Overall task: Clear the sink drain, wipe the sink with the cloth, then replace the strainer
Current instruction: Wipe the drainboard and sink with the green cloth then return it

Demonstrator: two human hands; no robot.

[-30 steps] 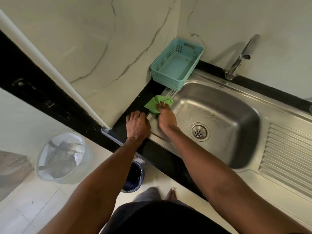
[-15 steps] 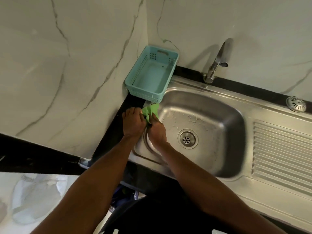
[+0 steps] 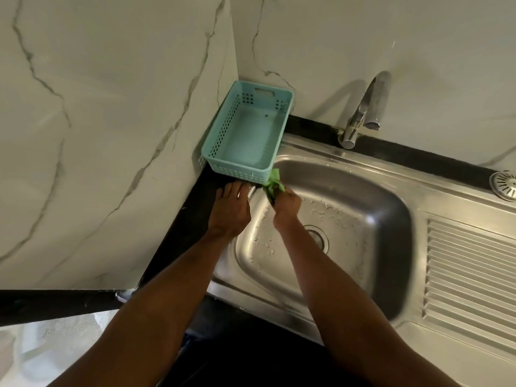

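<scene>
Head-worn view, steeply down onto sink [image 3: 349,191]

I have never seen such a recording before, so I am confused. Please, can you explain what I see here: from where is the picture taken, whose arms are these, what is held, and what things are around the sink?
There is no machine here. A person wears a camera on the head, which looks forward and down, so the two bare arms you see are that person's own.

The right hand is closed around a crumpled green cloth at the far left corner of the steel sink. The left hand lies flat on the sink's left rim and holds nothing.

Water drops lie in the basin. The forearm partly hides the drain. The round metal strainer is not in it; it lies on the sink's back ledge at the far right. An empty turquoise basket stands in the wall corner, and the tap rises behind the sink.
</scene>
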